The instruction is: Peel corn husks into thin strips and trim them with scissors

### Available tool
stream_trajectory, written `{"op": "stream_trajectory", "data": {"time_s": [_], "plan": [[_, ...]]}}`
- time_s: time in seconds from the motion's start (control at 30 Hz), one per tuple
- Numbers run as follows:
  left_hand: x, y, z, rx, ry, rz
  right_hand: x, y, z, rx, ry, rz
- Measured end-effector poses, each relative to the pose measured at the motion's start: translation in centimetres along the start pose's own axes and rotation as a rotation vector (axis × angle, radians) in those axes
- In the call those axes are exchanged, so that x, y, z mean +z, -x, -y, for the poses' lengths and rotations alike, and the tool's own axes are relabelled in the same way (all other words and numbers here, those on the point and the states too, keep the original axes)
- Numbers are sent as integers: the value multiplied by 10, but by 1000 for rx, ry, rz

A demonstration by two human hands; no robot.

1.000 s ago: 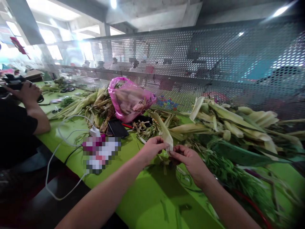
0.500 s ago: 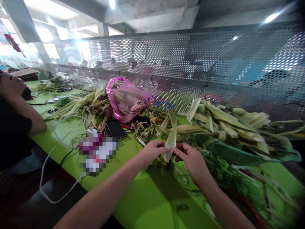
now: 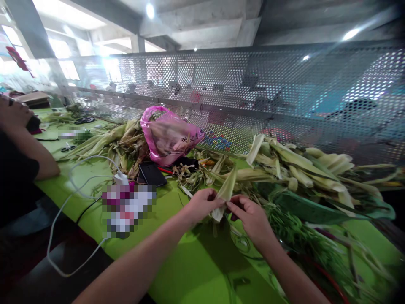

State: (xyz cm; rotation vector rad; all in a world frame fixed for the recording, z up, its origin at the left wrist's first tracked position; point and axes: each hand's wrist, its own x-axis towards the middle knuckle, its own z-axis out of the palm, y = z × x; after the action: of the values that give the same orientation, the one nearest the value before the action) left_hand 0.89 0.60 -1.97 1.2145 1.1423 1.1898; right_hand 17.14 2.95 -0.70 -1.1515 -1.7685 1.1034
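Observation:
Between my two hands is a pale green-yellow corn husk (image 3: 228, 185), its pointed end upward and its wider end below my fingers. My left hand (image 3: 205, 204) pinches the husk from the left with thumb and fingers. From the right, my right hand (image 3: 248, 214) pinches the same husk near its middle, the fingertips of both hands almost touching. Both hands are just above the green tabletop (image 3: 186, 261). Right of them lies a heap of corn husks (image 3: 311, 169), partly on a green tray-like container (image 3: 313, 209).
A pink plastic bag (image 3: 169, 135) stands at the back beside more husks (image 3: 126, 139). A black phone (image 3: 152, 174), a white cable (image 3: 60, 211) and scissors (image 3: 68, 147) lie to the left. Another person's arm (image 3: 28, 139) rests at the far left. Behind stands a perforated metal screen (image 3: 221, 84).
My hands have stayed on the husk, which now tilts more to the right. My right fingertips have come closer to the left ones. The view has shifted slightly.

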Motion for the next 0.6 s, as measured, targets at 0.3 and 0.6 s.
{"op": "stream_trajectory", "data": {"time_s": [0.3, 0.6], "plan": [[-5, -6, 10, -4, 119, 110, -4, 2, -1, -40, 88, 80], [-13, 0, -5, -68, 150, 199, -8, 2, 13, 51, -134, 240]]}}
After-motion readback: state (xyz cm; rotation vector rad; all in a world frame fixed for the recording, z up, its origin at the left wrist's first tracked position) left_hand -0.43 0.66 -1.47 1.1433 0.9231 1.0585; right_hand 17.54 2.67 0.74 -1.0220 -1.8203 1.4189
